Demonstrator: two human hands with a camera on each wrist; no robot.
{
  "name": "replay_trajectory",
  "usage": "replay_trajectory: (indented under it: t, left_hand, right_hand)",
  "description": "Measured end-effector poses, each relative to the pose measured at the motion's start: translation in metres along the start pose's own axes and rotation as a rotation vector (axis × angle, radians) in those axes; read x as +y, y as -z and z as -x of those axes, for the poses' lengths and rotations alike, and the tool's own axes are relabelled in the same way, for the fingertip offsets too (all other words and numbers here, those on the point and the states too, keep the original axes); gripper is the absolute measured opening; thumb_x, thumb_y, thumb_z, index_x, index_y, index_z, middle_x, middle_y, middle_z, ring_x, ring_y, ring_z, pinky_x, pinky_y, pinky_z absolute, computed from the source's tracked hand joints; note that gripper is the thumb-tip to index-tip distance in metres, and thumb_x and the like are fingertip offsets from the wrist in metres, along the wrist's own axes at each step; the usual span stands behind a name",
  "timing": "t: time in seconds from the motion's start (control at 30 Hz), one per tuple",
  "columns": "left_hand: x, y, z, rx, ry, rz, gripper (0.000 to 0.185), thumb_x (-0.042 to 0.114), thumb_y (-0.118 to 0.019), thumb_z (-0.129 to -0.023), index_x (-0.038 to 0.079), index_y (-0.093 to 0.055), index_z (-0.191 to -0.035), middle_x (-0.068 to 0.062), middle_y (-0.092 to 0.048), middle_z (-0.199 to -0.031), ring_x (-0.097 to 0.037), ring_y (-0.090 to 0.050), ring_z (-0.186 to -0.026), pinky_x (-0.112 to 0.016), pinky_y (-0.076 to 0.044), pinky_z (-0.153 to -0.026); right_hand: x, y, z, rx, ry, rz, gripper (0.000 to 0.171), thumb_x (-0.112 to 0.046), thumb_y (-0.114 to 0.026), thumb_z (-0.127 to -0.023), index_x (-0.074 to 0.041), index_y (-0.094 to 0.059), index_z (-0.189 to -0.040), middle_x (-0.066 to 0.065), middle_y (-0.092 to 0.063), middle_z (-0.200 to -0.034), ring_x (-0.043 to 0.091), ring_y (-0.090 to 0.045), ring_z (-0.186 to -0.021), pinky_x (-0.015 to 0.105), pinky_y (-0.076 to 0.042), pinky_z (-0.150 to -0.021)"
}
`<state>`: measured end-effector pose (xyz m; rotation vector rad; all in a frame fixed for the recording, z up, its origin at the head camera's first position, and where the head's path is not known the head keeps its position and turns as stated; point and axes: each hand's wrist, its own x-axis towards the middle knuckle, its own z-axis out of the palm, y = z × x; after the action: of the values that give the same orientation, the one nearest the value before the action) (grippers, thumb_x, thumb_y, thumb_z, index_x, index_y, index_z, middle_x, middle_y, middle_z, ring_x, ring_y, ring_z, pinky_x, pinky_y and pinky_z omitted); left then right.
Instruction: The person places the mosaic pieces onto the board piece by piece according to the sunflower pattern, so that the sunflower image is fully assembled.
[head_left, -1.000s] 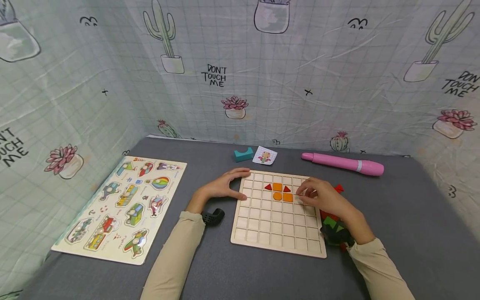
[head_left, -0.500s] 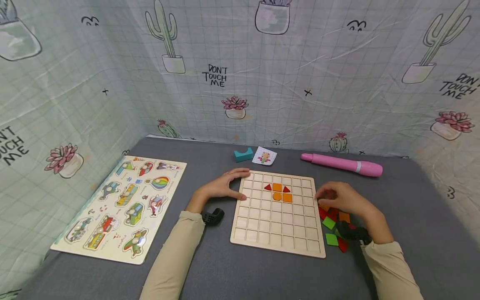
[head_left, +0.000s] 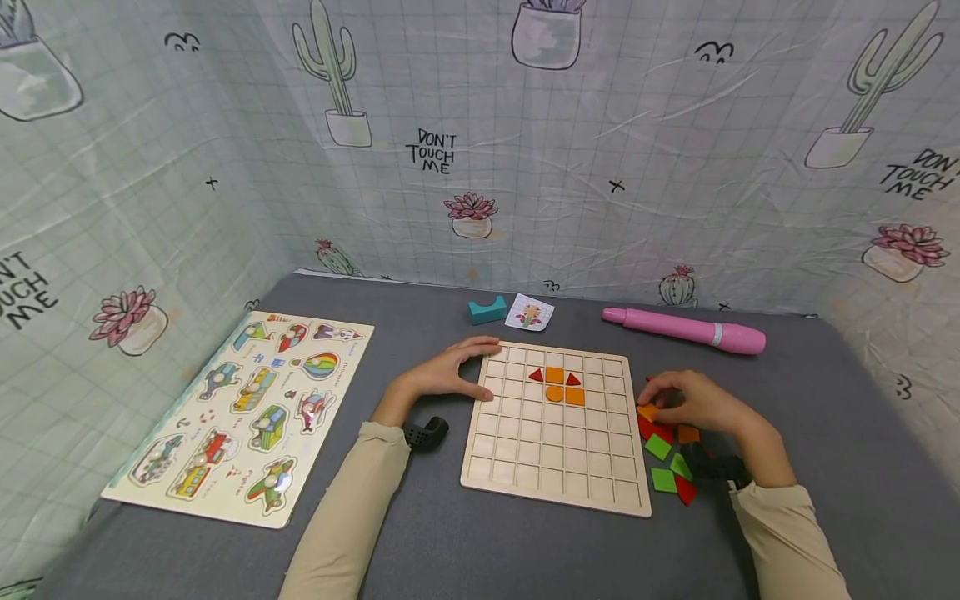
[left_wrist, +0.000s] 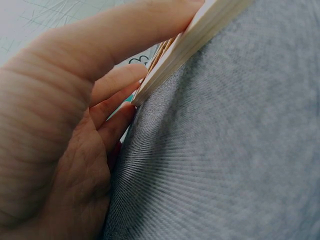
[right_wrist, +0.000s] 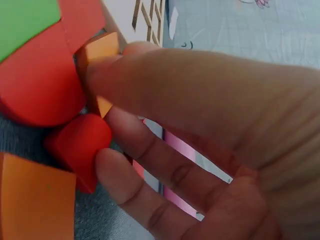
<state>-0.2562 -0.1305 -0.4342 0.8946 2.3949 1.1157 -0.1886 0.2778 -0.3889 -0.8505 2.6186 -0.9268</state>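
A light wooden grid board (head_left: 555, 454) lies on the table. Near its top sit two orange squares (head_left: 574, 396), an orange circle (head_left: 554, 392) and two red triangles (head_left: 536, 376). My left hand (head_left: 444, 372) rests at the board's upper left corner, fingers at the far edge and thumb on the left edge. To the right of the board, my right hand (head_left: 693, 398) pinches an orange tile (right_wrist: 102, 45) between thumb and index finger, its full outline hidden by the thumb. Red pieces (right_wrist: 40, 75), a green square (head_left: 663, 480) and another orange piece (right_wrist: 37, 200) lie around it.
A picture puzzle board (head_left: 240, 417) lies at the left. Behind the grid board are a teal block (head_left: 487, 310) and a small picture card (head_left: 529, 312). A pink pen-shaped object (head_left: 682, 329) lies at the back right, before a patterned cloth backdrop (head_left: 540, 208).
My right hand has moved off the grid board, rightward to the loose pieces, and now pinches an orange tile there. My left hand has stayed at the board's corner.
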Motion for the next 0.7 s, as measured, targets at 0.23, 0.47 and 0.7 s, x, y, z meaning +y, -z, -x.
replay_trajectory:
  t: [0.23,0.47,0.7]
  left_hand:
    - [0.0024,-0.0001,0.0002,0.001,0.002,-0.007,0.078,0.025,-0.079,-0.082,0.010,-0.042,-0.149,-0.003,-0.027,-0.159,-0.026,-0.016,-0.149,-0.053,-0.016,-0.118]
    - [0.0013,-0.0005,0.0000,0.004,-0.001,0.000,0.077,0.024,-0.079,-0.083,0.010,-0.041,-0.149,-0.003,-0.026,-0.159,-0.026,-0.017,-0.149,-0.052,-0.016,-0.118]
    - [0.0016,0.0001,0.0009,0.005,-0.005,0.001,0.078,0.024,-0.078,-0.083,0.010,-0.040,-0.149,-0.004,-0.026,-0.159,-0.027,-0.016,-0.149,-0.052,-0.016,-0.118]
  right_hand:
    - [0.0025,0.0002,0.0015,0.031,-0.030,0.001,0.019,-0.005,-0.074,-0.084,0.001,-0.070,-0.101,0.006,-0.065,-0.093,0.003,-0.055,-0.074,0.026,-0.051,-0.067]
    - [0.0035,-0.0003,0.0019,0.026,-0.041,-0.011,0.022,0.000,-0.074,-0.081,0.002,-0.069,-0.103,0.005,-0.062,-0.090,0.007,-0.054,-0.074,0.025,-0.050,-0.063]
    - [0.0043,-0.0016,0.0010,0.033,-0.034,0.000,0.022,-0.001,-0.075,-0.082,0.002,-0.068,-0.103,0.004,-0.061,-0.087,0.004,-0.051,-0.072,0.025,-0.048,-0.061]
